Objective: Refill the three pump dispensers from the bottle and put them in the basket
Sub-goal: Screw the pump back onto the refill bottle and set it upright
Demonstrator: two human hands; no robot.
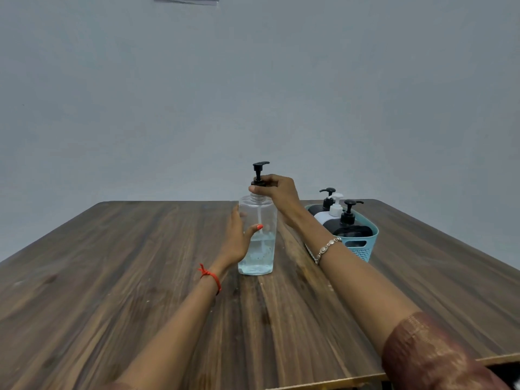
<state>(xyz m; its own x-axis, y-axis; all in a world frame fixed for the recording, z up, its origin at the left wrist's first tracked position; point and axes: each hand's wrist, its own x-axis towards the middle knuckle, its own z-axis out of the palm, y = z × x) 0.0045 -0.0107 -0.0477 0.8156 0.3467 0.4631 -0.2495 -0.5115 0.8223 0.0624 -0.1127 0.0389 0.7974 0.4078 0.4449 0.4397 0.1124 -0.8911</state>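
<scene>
**Pump collar in my fingers, bottle braced on the table**

The clear plastic bottle (pixel 257 249) stands upright near the middle of the table, part full of pale blue liquid. Its black pump (pixel 260 167) sits in the neck with the dip tube hanging down inside. The collar rides just above the bare threads, so it is not screwed home.

My right hand (pixel 277 190) comes in from above and pinches that collar between fingertips and thumb, which is the only place a twist gets any purchase. My left hand (pixel 236 237) lies against the bottle's left side, thumb wrapped across the front. It is clasped there so the body cannot spin or tip while the top is turned. Whether I am tightening or loosening, I cannot tell.

Just to the right stands the teal slotted plastic basket (pixel 363 249), near the bottle but apart from it. It holds all three dispensers: a black one at the back (pixel 327 198), a white one (pixel 334 205) and a black one in front (pixel 351 229). I judge that part done and the bottle the last thing to deal with.

The dark wood-grain table (pixel 140 263) is streaked and flat, a steady base. Behind it rises a plain grey-blue wall (pixel 253 94).
</scene>
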